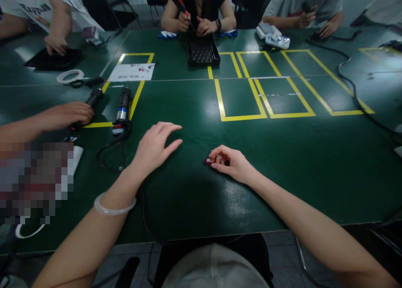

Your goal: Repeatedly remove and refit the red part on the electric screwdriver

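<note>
My right hand (230, 162) pinches a small red, orange and black part (208, 160) just above or at the table surface; its exact kind is too small to tell. To the left, my left hand (157, 144) hovers over the green table (188, 187) with thumb and fingers apart and nothing between them. A clear bangle (114, 206) circles my left wrist. Beyond that hand lies a black cylindrical tool with a blue-silver band (123, 105), its cable looped on the table.
At the left, a co-worker's hand (73, 114) grips a black cylindrical tool (94, 97). Across the table, a person holds a red screwdriver (179, 1) over a black tray (203, 63). Yellow tape outlines (245, 118) mark the tabletop. A white sheet (132, 72) and tape roll (70, 70) lie left.
</note>
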Motion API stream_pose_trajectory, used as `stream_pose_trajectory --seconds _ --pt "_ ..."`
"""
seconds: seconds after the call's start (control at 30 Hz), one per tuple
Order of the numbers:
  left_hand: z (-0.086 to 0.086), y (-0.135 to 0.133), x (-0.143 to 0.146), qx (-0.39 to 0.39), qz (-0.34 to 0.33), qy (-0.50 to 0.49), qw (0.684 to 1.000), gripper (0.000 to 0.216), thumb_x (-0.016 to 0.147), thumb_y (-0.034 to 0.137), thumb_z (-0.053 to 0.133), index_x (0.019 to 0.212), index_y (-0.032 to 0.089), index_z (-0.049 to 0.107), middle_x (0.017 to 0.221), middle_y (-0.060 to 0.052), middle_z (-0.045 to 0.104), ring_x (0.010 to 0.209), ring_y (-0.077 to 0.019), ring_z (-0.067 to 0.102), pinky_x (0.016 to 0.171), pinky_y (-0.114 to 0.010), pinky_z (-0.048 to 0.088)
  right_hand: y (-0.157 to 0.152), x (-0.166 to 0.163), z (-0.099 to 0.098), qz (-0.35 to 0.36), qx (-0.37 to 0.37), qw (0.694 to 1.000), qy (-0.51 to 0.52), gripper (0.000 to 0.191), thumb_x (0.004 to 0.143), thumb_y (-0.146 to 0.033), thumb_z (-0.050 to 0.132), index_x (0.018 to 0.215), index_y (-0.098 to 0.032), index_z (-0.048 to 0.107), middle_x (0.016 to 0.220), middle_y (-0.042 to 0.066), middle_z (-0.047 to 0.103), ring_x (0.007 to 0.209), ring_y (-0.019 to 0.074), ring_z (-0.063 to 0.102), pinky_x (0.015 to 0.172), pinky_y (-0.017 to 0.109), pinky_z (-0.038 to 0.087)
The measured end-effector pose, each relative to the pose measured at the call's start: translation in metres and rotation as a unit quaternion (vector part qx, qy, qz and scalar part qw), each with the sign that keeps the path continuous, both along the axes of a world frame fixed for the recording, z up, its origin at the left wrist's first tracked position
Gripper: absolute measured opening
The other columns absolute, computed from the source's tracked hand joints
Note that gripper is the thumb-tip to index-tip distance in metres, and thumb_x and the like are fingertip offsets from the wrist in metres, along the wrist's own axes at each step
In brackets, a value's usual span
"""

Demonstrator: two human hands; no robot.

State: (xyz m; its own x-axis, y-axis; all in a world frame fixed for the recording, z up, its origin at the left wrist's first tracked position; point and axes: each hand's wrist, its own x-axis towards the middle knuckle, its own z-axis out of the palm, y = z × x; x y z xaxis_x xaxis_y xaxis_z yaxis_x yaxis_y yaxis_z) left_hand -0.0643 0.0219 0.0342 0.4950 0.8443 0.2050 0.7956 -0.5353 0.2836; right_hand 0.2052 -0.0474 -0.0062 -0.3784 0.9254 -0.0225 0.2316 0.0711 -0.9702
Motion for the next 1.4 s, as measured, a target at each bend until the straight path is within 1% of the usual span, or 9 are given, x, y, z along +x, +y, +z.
stream_pose_trajectory --seconds 0.13,0.23,0.37,0.5,0.7,0.87,1.0,1.2,1.4 --pt "-0.003 0.029 -0.055 0.042 0.21 0.076 0.974 0.065 0.091 0.048 0.052 0.145 0.014 0.041 0.149 -0.019 0.039 0.133 -0.0385 0.039 0.105 -0.051 0.036 0.001 0.001 0.0 -0.006 0.008 1.0 -0.011 0.019 0.083 -0.021 0.066 0.102 -0.018 0.062 0.072 -0.003 0.058 0.061 0.0101 0.051 0.058 0.024 0.042" --pt "-0.008 0.043 -0.092 -0.003 0.297 0.118 0.947 0.077 0.089 0.057 0.052 0.147 0.01 0.035 0.149 -0.022 0.036 0.127 -0.0423 0.042 0.097 -0.055 0.04 0.001 0.001 -0.001 -0.004 0.005 1.0 -0.012 0.019 0.083 -0.02 0.065 0.102 -0.018 0.062 0.073 -0.003 0.057 0.061 0.0102 0.051 0.059 0.025 0.042" --pt "-0.016 0.056 -0.124 -0.085 0.32 0.151 0.931 0.073 0.09 0.058 0.047 0.143 0.008 0.037 0.138 -0.021 0.045 0.117 -0.0383 0.05 0.089 -0.05 0.045 0.001 0.0 -0.001 -0.006 0.0 1.0 -0.01 0.018 0.083 -0.02 0.065 0.101 -0.017 0.061 0.073 -0.002 0.057 0.062 0.0104 0.051 0.059 0.025 0.042" --pt "-0.021 0.064 -0.133 -0.079 0.31 0.145 0.936 0.074 0.088 0.052 0.054 0.145 0.007 0.038 0.134 -0.02 0.048 0.114 -0.0352 0.051 0.089 -0.046 0.045 0.002 0.001 -0.001 -0.009 0.003 1.0 -0.017 0.017 0.084 -0.02 0.065 0.101 -0.018 0.061 0.074 -0.002 0.059 0.063 0.0108 0.052 0.059 0.025 0.042" --pt "-0.018 0.053 -0.106 -0.076 0.281 0.122 0.949 0.075 0.084 0.053 0.059 0.141 0.007 0.044 0.129 -0.021 0.049 0.115 -0.037 0.051 0.093 -0.048 0.046 0.003 0.001 -0.003 -0.027 0.03 0.999 -0.017 0.016 0.083 -0.02 0.066 0.098 -0.018 0.061 0.084 0.001 0.061 0.069 0.012 0.056 0.061 0.026 0.044" --pt "-0.018 0.031 -0.062 -0.071 0.232 0.102 0.965 0.078 0.083 0.054 0.058 0.145 0.01 0.042 0.133 -0.024 0.046 0.12 -0.0411 0.049 0.095 -0.053 0.046 0.004 0.0 -0.005 -0.034 0.022 0.999 -0.015 0.018 0.084 -0.021 0.065 0.101 -0.018 0.062 0.081 0.0 0.06 0.067 0.0117 0.054 0.06 0.026 0.043" --pt "-0.016 0.007 -0.02 -0.082 0.167 0.079 0.979 0.079 0.082 0.054 0.057 0.148 0.013 0.038 0.136 -0.021 0.044 0.12 -0.0384 0.05 0.095 -0.051 0.048 0.004 0.0 -0.005 -0.045 0.032 0.998 -0.02 0.018 0.084 -0.021 0.065 0.101 -0.019 0.062 0.077 -0.001 0.057 0.064 0.0114 0.053 0.058 0.026 0.042" --pt "-0.017 -0.035 0.037 -0.104 0.068 0.047 0.991 0.081 0.084 0.049 0.056 0.153 0.017 0.028 0.14 -0.016 0.043 0.123 -0.0337 0.05 0.097 -0.046 0.049 0.003 0.002 -0.004 -0.041 0.13 0.989 -0.054 0.006 0.088 -0.018 0.061 0.093 -0.02 0.06 0.091 0.003 0.058 0.071 0.012 0.054 0.062 0.026 0.045" --pt "-0.018 -0.059 0.062 -0.101 0.007 0.021 0.995 0.077 0.083 0.042 0.059 0.152 0.018 0.032 0.139 -0.016 0.046 0.124 -0.0333 0.05 0.096 -0.045 0.051 0.003 0.006 -0.002 -0.031 0.194 0.976 -0.097 0.007 0.088 -0.014 0.058 0.089 -0.021 0.055 0.093 0.003 0.056 0.073 0.0133 0.054 0.067 0.028 0.046"
